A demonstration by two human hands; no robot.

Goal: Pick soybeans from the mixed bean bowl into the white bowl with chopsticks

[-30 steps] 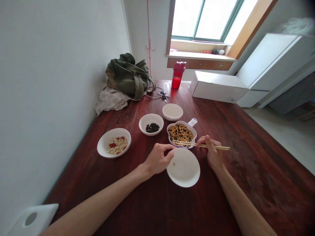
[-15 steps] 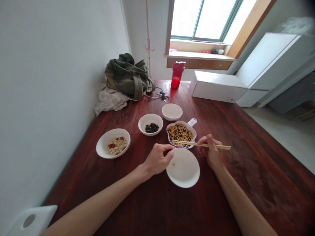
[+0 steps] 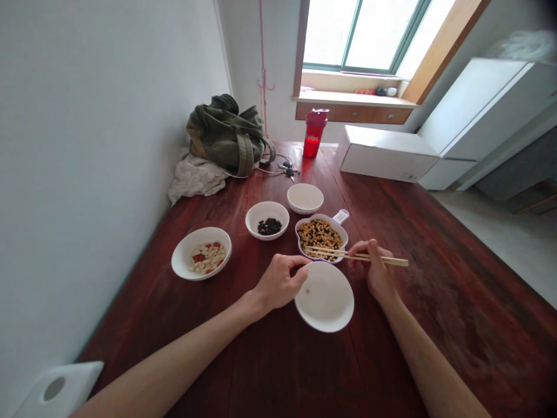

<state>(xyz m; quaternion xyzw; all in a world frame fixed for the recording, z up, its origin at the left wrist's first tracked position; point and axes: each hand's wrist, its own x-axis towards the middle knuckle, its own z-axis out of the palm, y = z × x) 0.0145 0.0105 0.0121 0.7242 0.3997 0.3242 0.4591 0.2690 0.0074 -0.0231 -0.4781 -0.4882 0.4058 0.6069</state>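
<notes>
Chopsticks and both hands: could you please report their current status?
Right hand holding chopsticks, tips at the yellow-and-black mix in the handled dish. Left hand holding white plate by its rim. Nothing visible blocks the chopsticks.

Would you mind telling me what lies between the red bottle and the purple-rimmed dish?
In the head view, a white bowl stands between the red bottle and the purple-rimmed dish, nearer the dish.

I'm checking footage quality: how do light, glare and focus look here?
Head view: window blown out to white; head view: reddish sheen on the table near the bottle; head view: chopsticks distinct, but the translucent bundle at upper right looks hazy.
</notes>
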